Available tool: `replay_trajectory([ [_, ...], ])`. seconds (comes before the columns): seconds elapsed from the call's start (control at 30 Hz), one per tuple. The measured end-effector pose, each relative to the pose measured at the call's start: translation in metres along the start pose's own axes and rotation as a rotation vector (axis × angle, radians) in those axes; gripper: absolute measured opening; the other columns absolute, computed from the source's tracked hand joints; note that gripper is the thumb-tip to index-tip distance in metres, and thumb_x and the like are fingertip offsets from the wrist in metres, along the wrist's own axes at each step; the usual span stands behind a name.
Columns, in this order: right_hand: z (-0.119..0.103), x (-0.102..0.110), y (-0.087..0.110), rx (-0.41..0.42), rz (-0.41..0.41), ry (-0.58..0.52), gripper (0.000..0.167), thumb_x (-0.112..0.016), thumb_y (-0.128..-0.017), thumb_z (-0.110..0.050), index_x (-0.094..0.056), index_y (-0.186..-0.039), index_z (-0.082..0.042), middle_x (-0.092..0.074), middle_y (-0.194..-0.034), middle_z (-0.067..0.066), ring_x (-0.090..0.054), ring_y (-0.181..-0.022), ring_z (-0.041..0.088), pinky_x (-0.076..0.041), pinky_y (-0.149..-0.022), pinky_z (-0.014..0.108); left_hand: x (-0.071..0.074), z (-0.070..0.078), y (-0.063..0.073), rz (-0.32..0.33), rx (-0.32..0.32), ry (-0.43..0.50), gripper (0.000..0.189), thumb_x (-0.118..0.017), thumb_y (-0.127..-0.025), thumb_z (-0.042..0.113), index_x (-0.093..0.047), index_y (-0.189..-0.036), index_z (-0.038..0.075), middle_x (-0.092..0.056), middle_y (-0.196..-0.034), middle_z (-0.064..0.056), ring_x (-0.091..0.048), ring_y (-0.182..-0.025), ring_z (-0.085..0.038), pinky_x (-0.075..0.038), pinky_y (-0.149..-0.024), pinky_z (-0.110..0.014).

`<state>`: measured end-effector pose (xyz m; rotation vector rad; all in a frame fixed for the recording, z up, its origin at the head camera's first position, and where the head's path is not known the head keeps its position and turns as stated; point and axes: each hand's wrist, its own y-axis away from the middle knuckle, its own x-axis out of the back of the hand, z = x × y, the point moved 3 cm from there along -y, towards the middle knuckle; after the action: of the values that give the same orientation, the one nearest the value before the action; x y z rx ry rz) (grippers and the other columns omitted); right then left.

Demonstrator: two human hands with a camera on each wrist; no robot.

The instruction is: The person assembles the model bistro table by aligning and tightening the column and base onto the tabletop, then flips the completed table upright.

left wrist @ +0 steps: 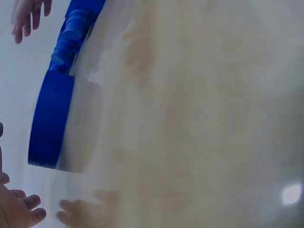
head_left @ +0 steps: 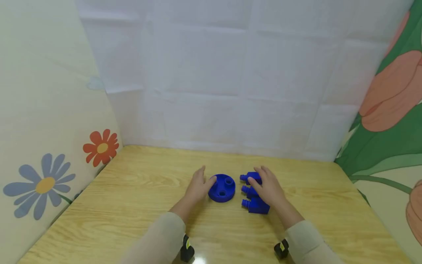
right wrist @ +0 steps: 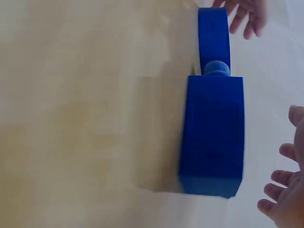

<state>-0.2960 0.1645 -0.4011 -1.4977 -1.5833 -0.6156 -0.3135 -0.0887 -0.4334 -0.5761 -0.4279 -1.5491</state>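
A round blue disc-shaped base point(head_left: 221, 197) with round sockets lies on the wooden table. To its right, several blue bottle-shaped pieces point(head_left: 258, 206) with ridged necks lie in a column, their necks toward the base. My left hand point(head_left: 198, 185) is at the left side of the base, fingers spread, thumb over its rim. Above the bottle-shaped pieces hovers my right hand point(head_left: 268, 186), fingers extended, partly hiding the upper ones. In the right wrist view the nearest bottle-shaped piece point(right wrist: 213, 135) stands apart from the fingers. The left wrist view shows the base point(left wrist: 52, 118) side-on.
The wooden table point(head_left: 138, 190) meets a white cloth backdrop point(head_left: 211, 73) at the back. Flower-printed cloths hang at left point(head_left: 43, 110) and right point(head_left: 389, 146). Small black devices point(head_left: 187, 251) sit at both wrists.
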Motion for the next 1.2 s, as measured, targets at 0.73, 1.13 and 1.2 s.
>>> replay_trajectory([
  [0.73, 0.035, 0.004, 0.046, -0.101, -0.008, -0.218, 0.040, -0.073, -0.089, -0.027, -0.066, -0.123, -0.008, -0.063, -0.119, 0.010, -0.057, -0.106, 0.027, -0.052, -0.085, 0.040, -0.032, -0.008, 0.025, 0.227, -0.128, 0.035, 0.063, -0.079, -0.078, 0.027, -0.058, -0.128, -0.004, -0.059, -0.128, -0.025, -0.052, -0.122, -0.043, -0.040, -0.105, -0.056],
  [1.13, 0.039, 0.005, 0.056, -0.104, -0.066, -0.245, 0.034, -0.079, -0.083, -0.023, -0.070, -0.114, -0.011, -0.061, -0.109, 0.004, -0.055, -0.101, 0.020, -0.049, -0.083, 0.032, -0.022, -0.009, 0.029, 0.152, -0.143, 0.081, 0.056, -0.074, -0.083, 0.021, -0.057, -0.130, -0.005, -0.053, -0.134, -0.027, -0.050, -0.126, -0.045, -0.039, -0.109, -0.055],
  [1.2, 0.038, 0.004, 0.058, -0.099, -0.076, -0.248, 0.034, -0.079, -0.082, -0.022, -0.070, -0.112, -0.010, -0.061, -0.107, 0.004, -0.054, -0.099, 0.019, -0.049, -0.082, 0.032, -0.021, -0.010, 0.032, 0.140, -0.146, 0.088, 0.054, -0.073, -0.084, 0.020, -0.058, -0.130, -0.005, -0.053, -0.133, -0.027, -0.051, -0.125, -0.044, -0.039, -0.109, -0.055],
])
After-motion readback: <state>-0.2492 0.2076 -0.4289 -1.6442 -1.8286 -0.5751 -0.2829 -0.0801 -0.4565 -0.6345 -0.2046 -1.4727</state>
